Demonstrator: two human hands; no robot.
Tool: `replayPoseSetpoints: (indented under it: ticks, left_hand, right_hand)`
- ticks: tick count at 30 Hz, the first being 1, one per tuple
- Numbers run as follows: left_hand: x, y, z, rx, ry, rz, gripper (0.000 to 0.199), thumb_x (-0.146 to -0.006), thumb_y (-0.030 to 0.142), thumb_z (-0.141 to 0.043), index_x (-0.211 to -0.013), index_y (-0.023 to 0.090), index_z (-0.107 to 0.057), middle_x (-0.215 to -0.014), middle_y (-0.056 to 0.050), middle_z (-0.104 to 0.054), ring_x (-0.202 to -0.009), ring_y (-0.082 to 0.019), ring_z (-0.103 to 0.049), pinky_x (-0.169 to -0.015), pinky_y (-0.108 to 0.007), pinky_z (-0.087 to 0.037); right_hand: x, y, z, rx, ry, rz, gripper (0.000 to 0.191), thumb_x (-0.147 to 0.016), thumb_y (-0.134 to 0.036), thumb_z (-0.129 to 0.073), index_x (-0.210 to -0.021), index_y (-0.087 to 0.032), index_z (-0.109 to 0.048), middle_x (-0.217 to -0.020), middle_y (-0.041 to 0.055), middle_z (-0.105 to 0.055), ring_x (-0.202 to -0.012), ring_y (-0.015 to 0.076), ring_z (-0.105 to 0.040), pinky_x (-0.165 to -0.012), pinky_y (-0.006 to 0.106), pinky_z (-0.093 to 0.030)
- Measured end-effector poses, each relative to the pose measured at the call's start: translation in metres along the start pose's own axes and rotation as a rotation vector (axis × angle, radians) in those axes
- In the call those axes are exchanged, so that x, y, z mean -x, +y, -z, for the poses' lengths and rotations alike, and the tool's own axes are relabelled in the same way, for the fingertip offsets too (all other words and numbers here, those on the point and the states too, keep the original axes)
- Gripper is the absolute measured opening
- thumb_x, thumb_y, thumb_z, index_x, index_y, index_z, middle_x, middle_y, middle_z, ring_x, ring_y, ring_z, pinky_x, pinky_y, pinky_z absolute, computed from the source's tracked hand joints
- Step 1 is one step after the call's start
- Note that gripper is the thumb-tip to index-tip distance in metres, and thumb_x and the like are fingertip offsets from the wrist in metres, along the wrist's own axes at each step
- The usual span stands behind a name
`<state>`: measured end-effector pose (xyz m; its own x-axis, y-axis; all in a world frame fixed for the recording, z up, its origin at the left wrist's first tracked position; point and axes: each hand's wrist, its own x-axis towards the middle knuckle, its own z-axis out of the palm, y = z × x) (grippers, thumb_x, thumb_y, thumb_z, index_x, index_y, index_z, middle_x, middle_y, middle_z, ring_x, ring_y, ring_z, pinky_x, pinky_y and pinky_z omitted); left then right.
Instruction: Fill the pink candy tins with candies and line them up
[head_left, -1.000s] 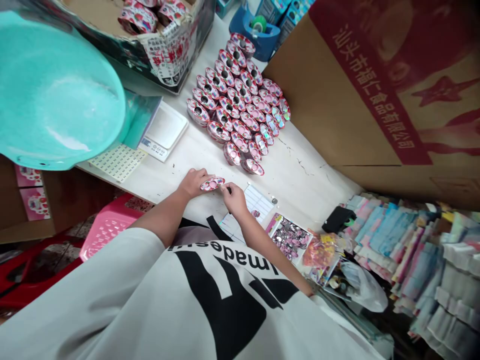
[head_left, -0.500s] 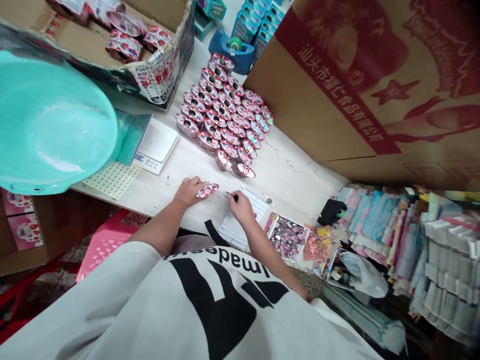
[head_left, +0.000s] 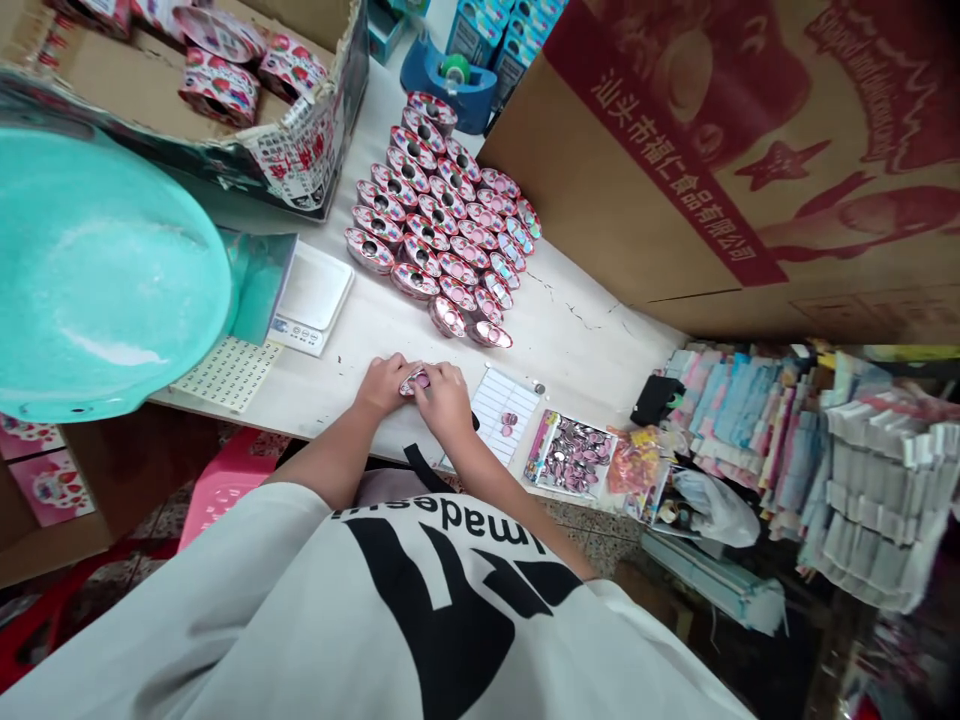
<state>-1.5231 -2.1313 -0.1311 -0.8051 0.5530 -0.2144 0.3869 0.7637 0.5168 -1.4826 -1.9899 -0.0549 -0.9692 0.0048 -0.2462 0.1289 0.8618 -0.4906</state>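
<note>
My left hand is wrapped round a small red-and-white oval pack near the table's front edge. My right hand presses its fingers on the same pack from the right, over a pink round spot. A dark object shows beside my right hand; its full shape is hidden. Beyond my hands stands a group of similar oval packs, some with dark holes and some with pink discs on top. To the right lies a lined white sheet with several small pink pieces on it.
A tray of small pink and silver pieces sits at the right front. A white scale, a turquoise basin and an open carton stand left. A big carton and a blue tape dispenser are farther back.
My right hand has moved left from above the lined sheet onto the pack in my left hand. Several pink pieces on the sheet are now uncovered. The view has shifted slightly.
</note>
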Motion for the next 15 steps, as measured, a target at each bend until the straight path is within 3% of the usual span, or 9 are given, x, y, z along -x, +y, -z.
replayPoseSetpoints:
  ticks: [7, 15]
  left_hand:
    - [-0.001, 0.000, 0.001, 0.016, -0.029, 0.011, 0.042, -0.087, 0.040, -0.059, -0.125, 0.022, -0.064, -0.104, -0.012, -0.063, -0.090, -0.025, -0.060, -0.079, -0.040, -0.035]
    - [0.000, -0.003, -0.001, 0.013, -0.049, -0.001, 0.041, -0.090, 0.036, -0.056, -0.127, 0.021, -0.062, -0.108, -0.012, -0.061, -0.098, -0.025, -0.060, -0.082, -0.040, -0.034]
  right_hand:
    - [0.009, 0.000, -0.017, 0.042, 0.072, -0.049, 0.039, -0.096, -0.031, -0.051, -0.131, -0.016, -0.062, -0.111, 0.0146, -0.061, -0.107, 0.0283, -0.052, -0.100, 0.042, -0.043]
    - [0.008, -0.002, -0.025, 0.156, 0.075, -0.004, 0.038, -0.099, -0.025, -0.043, -0.128, -0.009, -0.060, -0.117, 0.0193, -0.060, -0.105, 0.0281, -0.054, -0.097, 0.042, -0.045]
